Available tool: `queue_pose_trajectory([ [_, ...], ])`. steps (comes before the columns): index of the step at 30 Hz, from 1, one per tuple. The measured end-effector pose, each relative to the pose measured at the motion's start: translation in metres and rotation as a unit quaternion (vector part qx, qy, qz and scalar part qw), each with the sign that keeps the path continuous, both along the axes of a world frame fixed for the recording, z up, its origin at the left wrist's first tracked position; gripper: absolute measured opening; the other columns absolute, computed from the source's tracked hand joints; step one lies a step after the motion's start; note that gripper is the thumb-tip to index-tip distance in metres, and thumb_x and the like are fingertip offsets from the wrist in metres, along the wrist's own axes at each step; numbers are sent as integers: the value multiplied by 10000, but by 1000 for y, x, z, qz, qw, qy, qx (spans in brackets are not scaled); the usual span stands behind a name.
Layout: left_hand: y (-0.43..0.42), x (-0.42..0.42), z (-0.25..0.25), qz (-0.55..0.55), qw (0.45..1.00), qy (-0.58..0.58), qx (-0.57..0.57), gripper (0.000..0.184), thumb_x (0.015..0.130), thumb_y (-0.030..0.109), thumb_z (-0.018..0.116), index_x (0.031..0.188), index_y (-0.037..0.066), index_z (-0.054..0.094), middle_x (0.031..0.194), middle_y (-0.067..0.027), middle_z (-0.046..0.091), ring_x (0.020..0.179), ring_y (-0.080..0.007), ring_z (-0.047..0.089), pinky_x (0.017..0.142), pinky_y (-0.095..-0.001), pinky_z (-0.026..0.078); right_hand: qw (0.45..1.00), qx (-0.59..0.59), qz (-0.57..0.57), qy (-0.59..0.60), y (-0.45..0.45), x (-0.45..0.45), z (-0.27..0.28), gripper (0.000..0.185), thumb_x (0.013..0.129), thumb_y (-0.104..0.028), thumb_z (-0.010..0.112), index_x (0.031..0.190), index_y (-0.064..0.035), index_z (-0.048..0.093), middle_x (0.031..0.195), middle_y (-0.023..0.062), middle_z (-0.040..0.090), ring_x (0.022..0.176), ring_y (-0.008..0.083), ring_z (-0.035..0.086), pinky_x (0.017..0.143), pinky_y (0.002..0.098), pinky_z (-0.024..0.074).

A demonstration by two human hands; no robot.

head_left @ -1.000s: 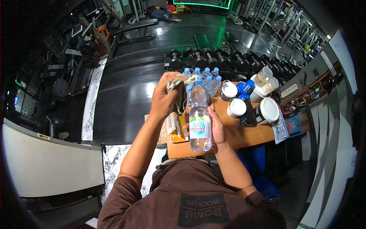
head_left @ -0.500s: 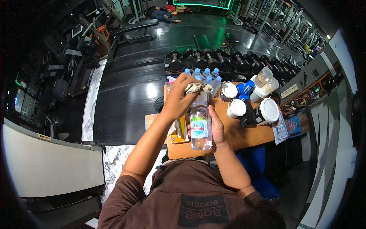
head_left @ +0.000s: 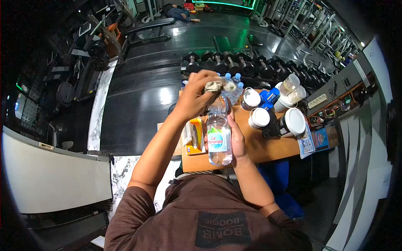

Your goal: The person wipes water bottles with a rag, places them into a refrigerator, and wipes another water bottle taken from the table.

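Note:
A clear water bottle (head_left: 218, 152) with a "Le Minerale" label stands upright in front of my chest. My right hand (head_left: 238, 140) is wrapped round its side from the right, the fingers partly hidden behind it. My left hand (head_left: 196, 98) is closed on a bunched pale cloth (head_left: 213, 86) just above the bottle's top. The cloth's loose end is blurred by motion. Whether the cloth touches the bottle, I cannot tell. Behind my hands, several blue-capped bottles (head_left: 237, 90) stand on the wooden table (head_left: 251, 144), partly covered by my left hand.
A yellow-orange box (head_left: 194, 140) lies at the table's left. White-lidded tubs (head_left: 259, 118), blue containers (head_left: 270, 97) and a large tub (head_left: 293, 122) stand on the right. A dumbbell rack (head_left: 251, 67) lies beyond. Far off, a person (head_left: 180, 14) is on the floor.
My left hand has lifted the cloth slightly up from the bottle's neck. The bottle stays in my right hand, nearly in place. More of the yellow-orange box shows.

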State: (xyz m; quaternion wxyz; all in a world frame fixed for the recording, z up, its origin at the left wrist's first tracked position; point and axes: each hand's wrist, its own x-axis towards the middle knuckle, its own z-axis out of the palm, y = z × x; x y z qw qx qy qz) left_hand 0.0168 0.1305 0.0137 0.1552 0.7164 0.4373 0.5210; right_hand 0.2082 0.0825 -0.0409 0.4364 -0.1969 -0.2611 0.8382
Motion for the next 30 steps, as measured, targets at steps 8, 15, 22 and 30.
queue_pose_trajectory([
  [8, -52, 35, -38, -37, 998, -46, 1, 423, 818, -18, 610, 1218, 64, 724, 1316, -149, 635, 1275, -357, 561, 1125, -435, 408, 991, 27, 87, 101, 24, 25, -31, 517, 1131, -444, 454, 1506, -92, 508, 1233, 111, 695, 1050, 242, 730, 900, 390, 624],
  [15, -40, 25, -16, 30, 998, -50, 21, 448, 826, -18, 567, 1222, 67, 759, 1362, -128, 628, 1294, -303, 534, 1163, -402, 352, 994, -30, 105, 18, 15, 25, -16, 542, 1104, -537, 451, 1295, -64, 634, 1044, 141, 757, 814, 309, 773, 695, 450, 664],
  [22, -19, 25, -11, 56, 998, 9, 6, 422, 818, -27, 577, 1173, 95, 769, 1326, -123, 657, 1248, -311, 552, 1117, -410, 382, 997, -22, 69, 19, 10, 13, -12, 546, 1092, -546, 471, 1303, -72, 639, 1032, 152, 758, 808, 319, 779, 688, 466, 674],
  [30, -61, 41, -27, -18, 998, -16, -64, 459, 798, -57, 566, 1202, 77, 737, 1311, -138, 649, 1271, -337, 574, 1147, -433, 398, 994, 6, 28, 109, 28, 22, -54, 507, 1151, -382, 398, 1560, -89, 467, 1433, 109, 621, 1282, 254, 640, 1103, 435, 528],
])
